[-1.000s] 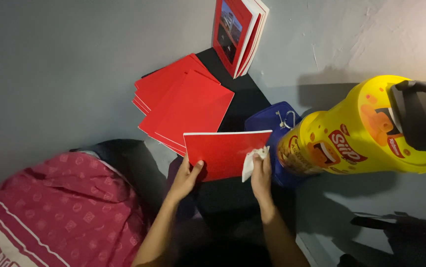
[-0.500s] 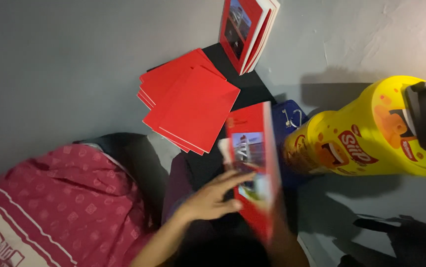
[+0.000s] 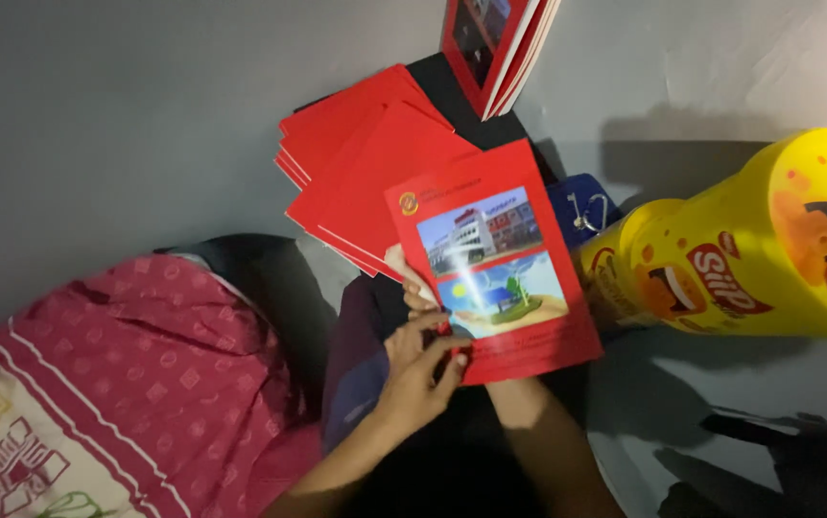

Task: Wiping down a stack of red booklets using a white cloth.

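Note:
I hold a red booklet (image 3: 490, 259) face up, its cover showing a building picture and a landscape picture. My left hand (image 3: 420, 369) pinches its lower left corner, thumb on the cover. My right hand (image 3: 415, 291) is underneath the booklet and mostly hidden. Only some fingers show at the left edge, with a bit of white cloth by them. The right forearm comes up from below the booklet.
A fanned pile of red booklets (image 3: 356, 158) lies on a dark surface behind. More booklets (image 3: 495, 38) lean upright against the wall. A big yellow tub (image 3: 749, 259) lies at the right beside a blue item (image 3: 581, 206) with a metal hook. Pink patterned cloth (image 3: 126, 384) is at the left.
The booklet was turned over from its plain red back, through edge-on, to its picture cover facing up. My right hand went beneath it and my left hand took the lower corner.

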